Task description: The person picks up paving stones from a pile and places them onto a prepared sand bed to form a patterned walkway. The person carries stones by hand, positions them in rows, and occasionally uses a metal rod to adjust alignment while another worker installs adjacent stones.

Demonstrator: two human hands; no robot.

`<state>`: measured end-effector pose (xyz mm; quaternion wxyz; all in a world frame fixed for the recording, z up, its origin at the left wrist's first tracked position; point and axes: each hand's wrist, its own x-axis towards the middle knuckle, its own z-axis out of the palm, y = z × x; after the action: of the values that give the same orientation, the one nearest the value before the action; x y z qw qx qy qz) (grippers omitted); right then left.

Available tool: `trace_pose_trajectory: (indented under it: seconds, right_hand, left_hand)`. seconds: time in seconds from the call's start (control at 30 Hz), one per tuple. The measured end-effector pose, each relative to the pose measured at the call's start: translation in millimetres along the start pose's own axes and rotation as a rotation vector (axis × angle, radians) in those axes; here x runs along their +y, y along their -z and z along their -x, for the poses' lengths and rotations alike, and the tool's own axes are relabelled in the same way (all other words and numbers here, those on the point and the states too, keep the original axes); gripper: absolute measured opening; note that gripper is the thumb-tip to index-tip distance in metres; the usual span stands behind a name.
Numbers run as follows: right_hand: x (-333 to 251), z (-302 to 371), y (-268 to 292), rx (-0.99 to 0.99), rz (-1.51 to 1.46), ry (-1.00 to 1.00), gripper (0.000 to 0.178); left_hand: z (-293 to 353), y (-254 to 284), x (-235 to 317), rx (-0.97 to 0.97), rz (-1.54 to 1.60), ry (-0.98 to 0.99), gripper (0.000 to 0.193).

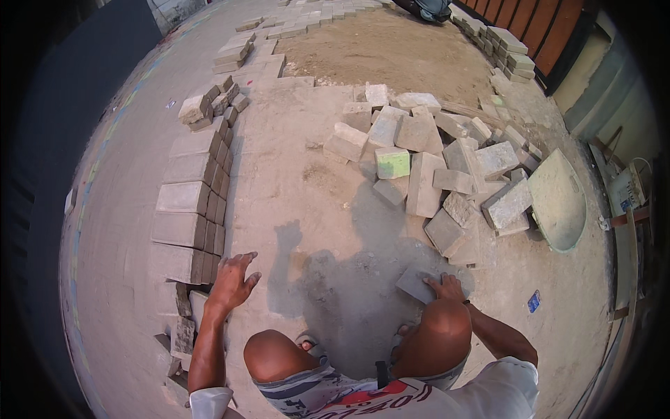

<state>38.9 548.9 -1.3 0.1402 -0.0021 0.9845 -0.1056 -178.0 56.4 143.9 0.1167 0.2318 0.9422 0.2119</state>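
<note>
The left hand (pixel 234 279) is spread at eight o'clock beside stacked pavers (pixel 180 228), while the right hand (pixel 448 288) covers one end of a grey paver (pixel 414 284) at half past four, its grip too hidden to tell, and a darkly clothed person (pixel 427 8) near one o'clock is cut off.

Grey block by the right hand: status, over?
Left hand open, empty, near block row. Right hand touching grey block. Loose block pile just beyond it.
</note>
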Motion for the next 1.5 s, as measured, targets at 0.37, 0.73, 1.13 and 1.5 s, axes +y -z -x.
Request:
trace_pose_trajectory:
  seconds: [0.37, 0.73, 1.13, 1.5]
  right_hand:
    - [23.3, 71.0, -0.4, 0.210, -0.163, -0.424, 0.087]
    - [31.9, 81.2, -47.6, 0.190, -0.182, -0.583, 0.099]
    - [106.5, 39.0, 7.4, 0.542, -0.686, -0.710, 0.071]
    - [93.9, -51.9, 2.2, 0.499, -0.513, -0.793, 0.079]
  left_hand:
    - [-89.2, 11.8, 111.2, -0.310, -0.290, -0.248, 0.045]
    - [-215.9, -176.2, 213.3, -0.674, 0.038, -0.251, 0.055]
    - [-300.8, -329.1, 247.0, -0.301, 1.202, 0.683, 0.048]
    - [-314.7, -347.7, 217.6, -0.003, 1.273, 0.424, 0.059]
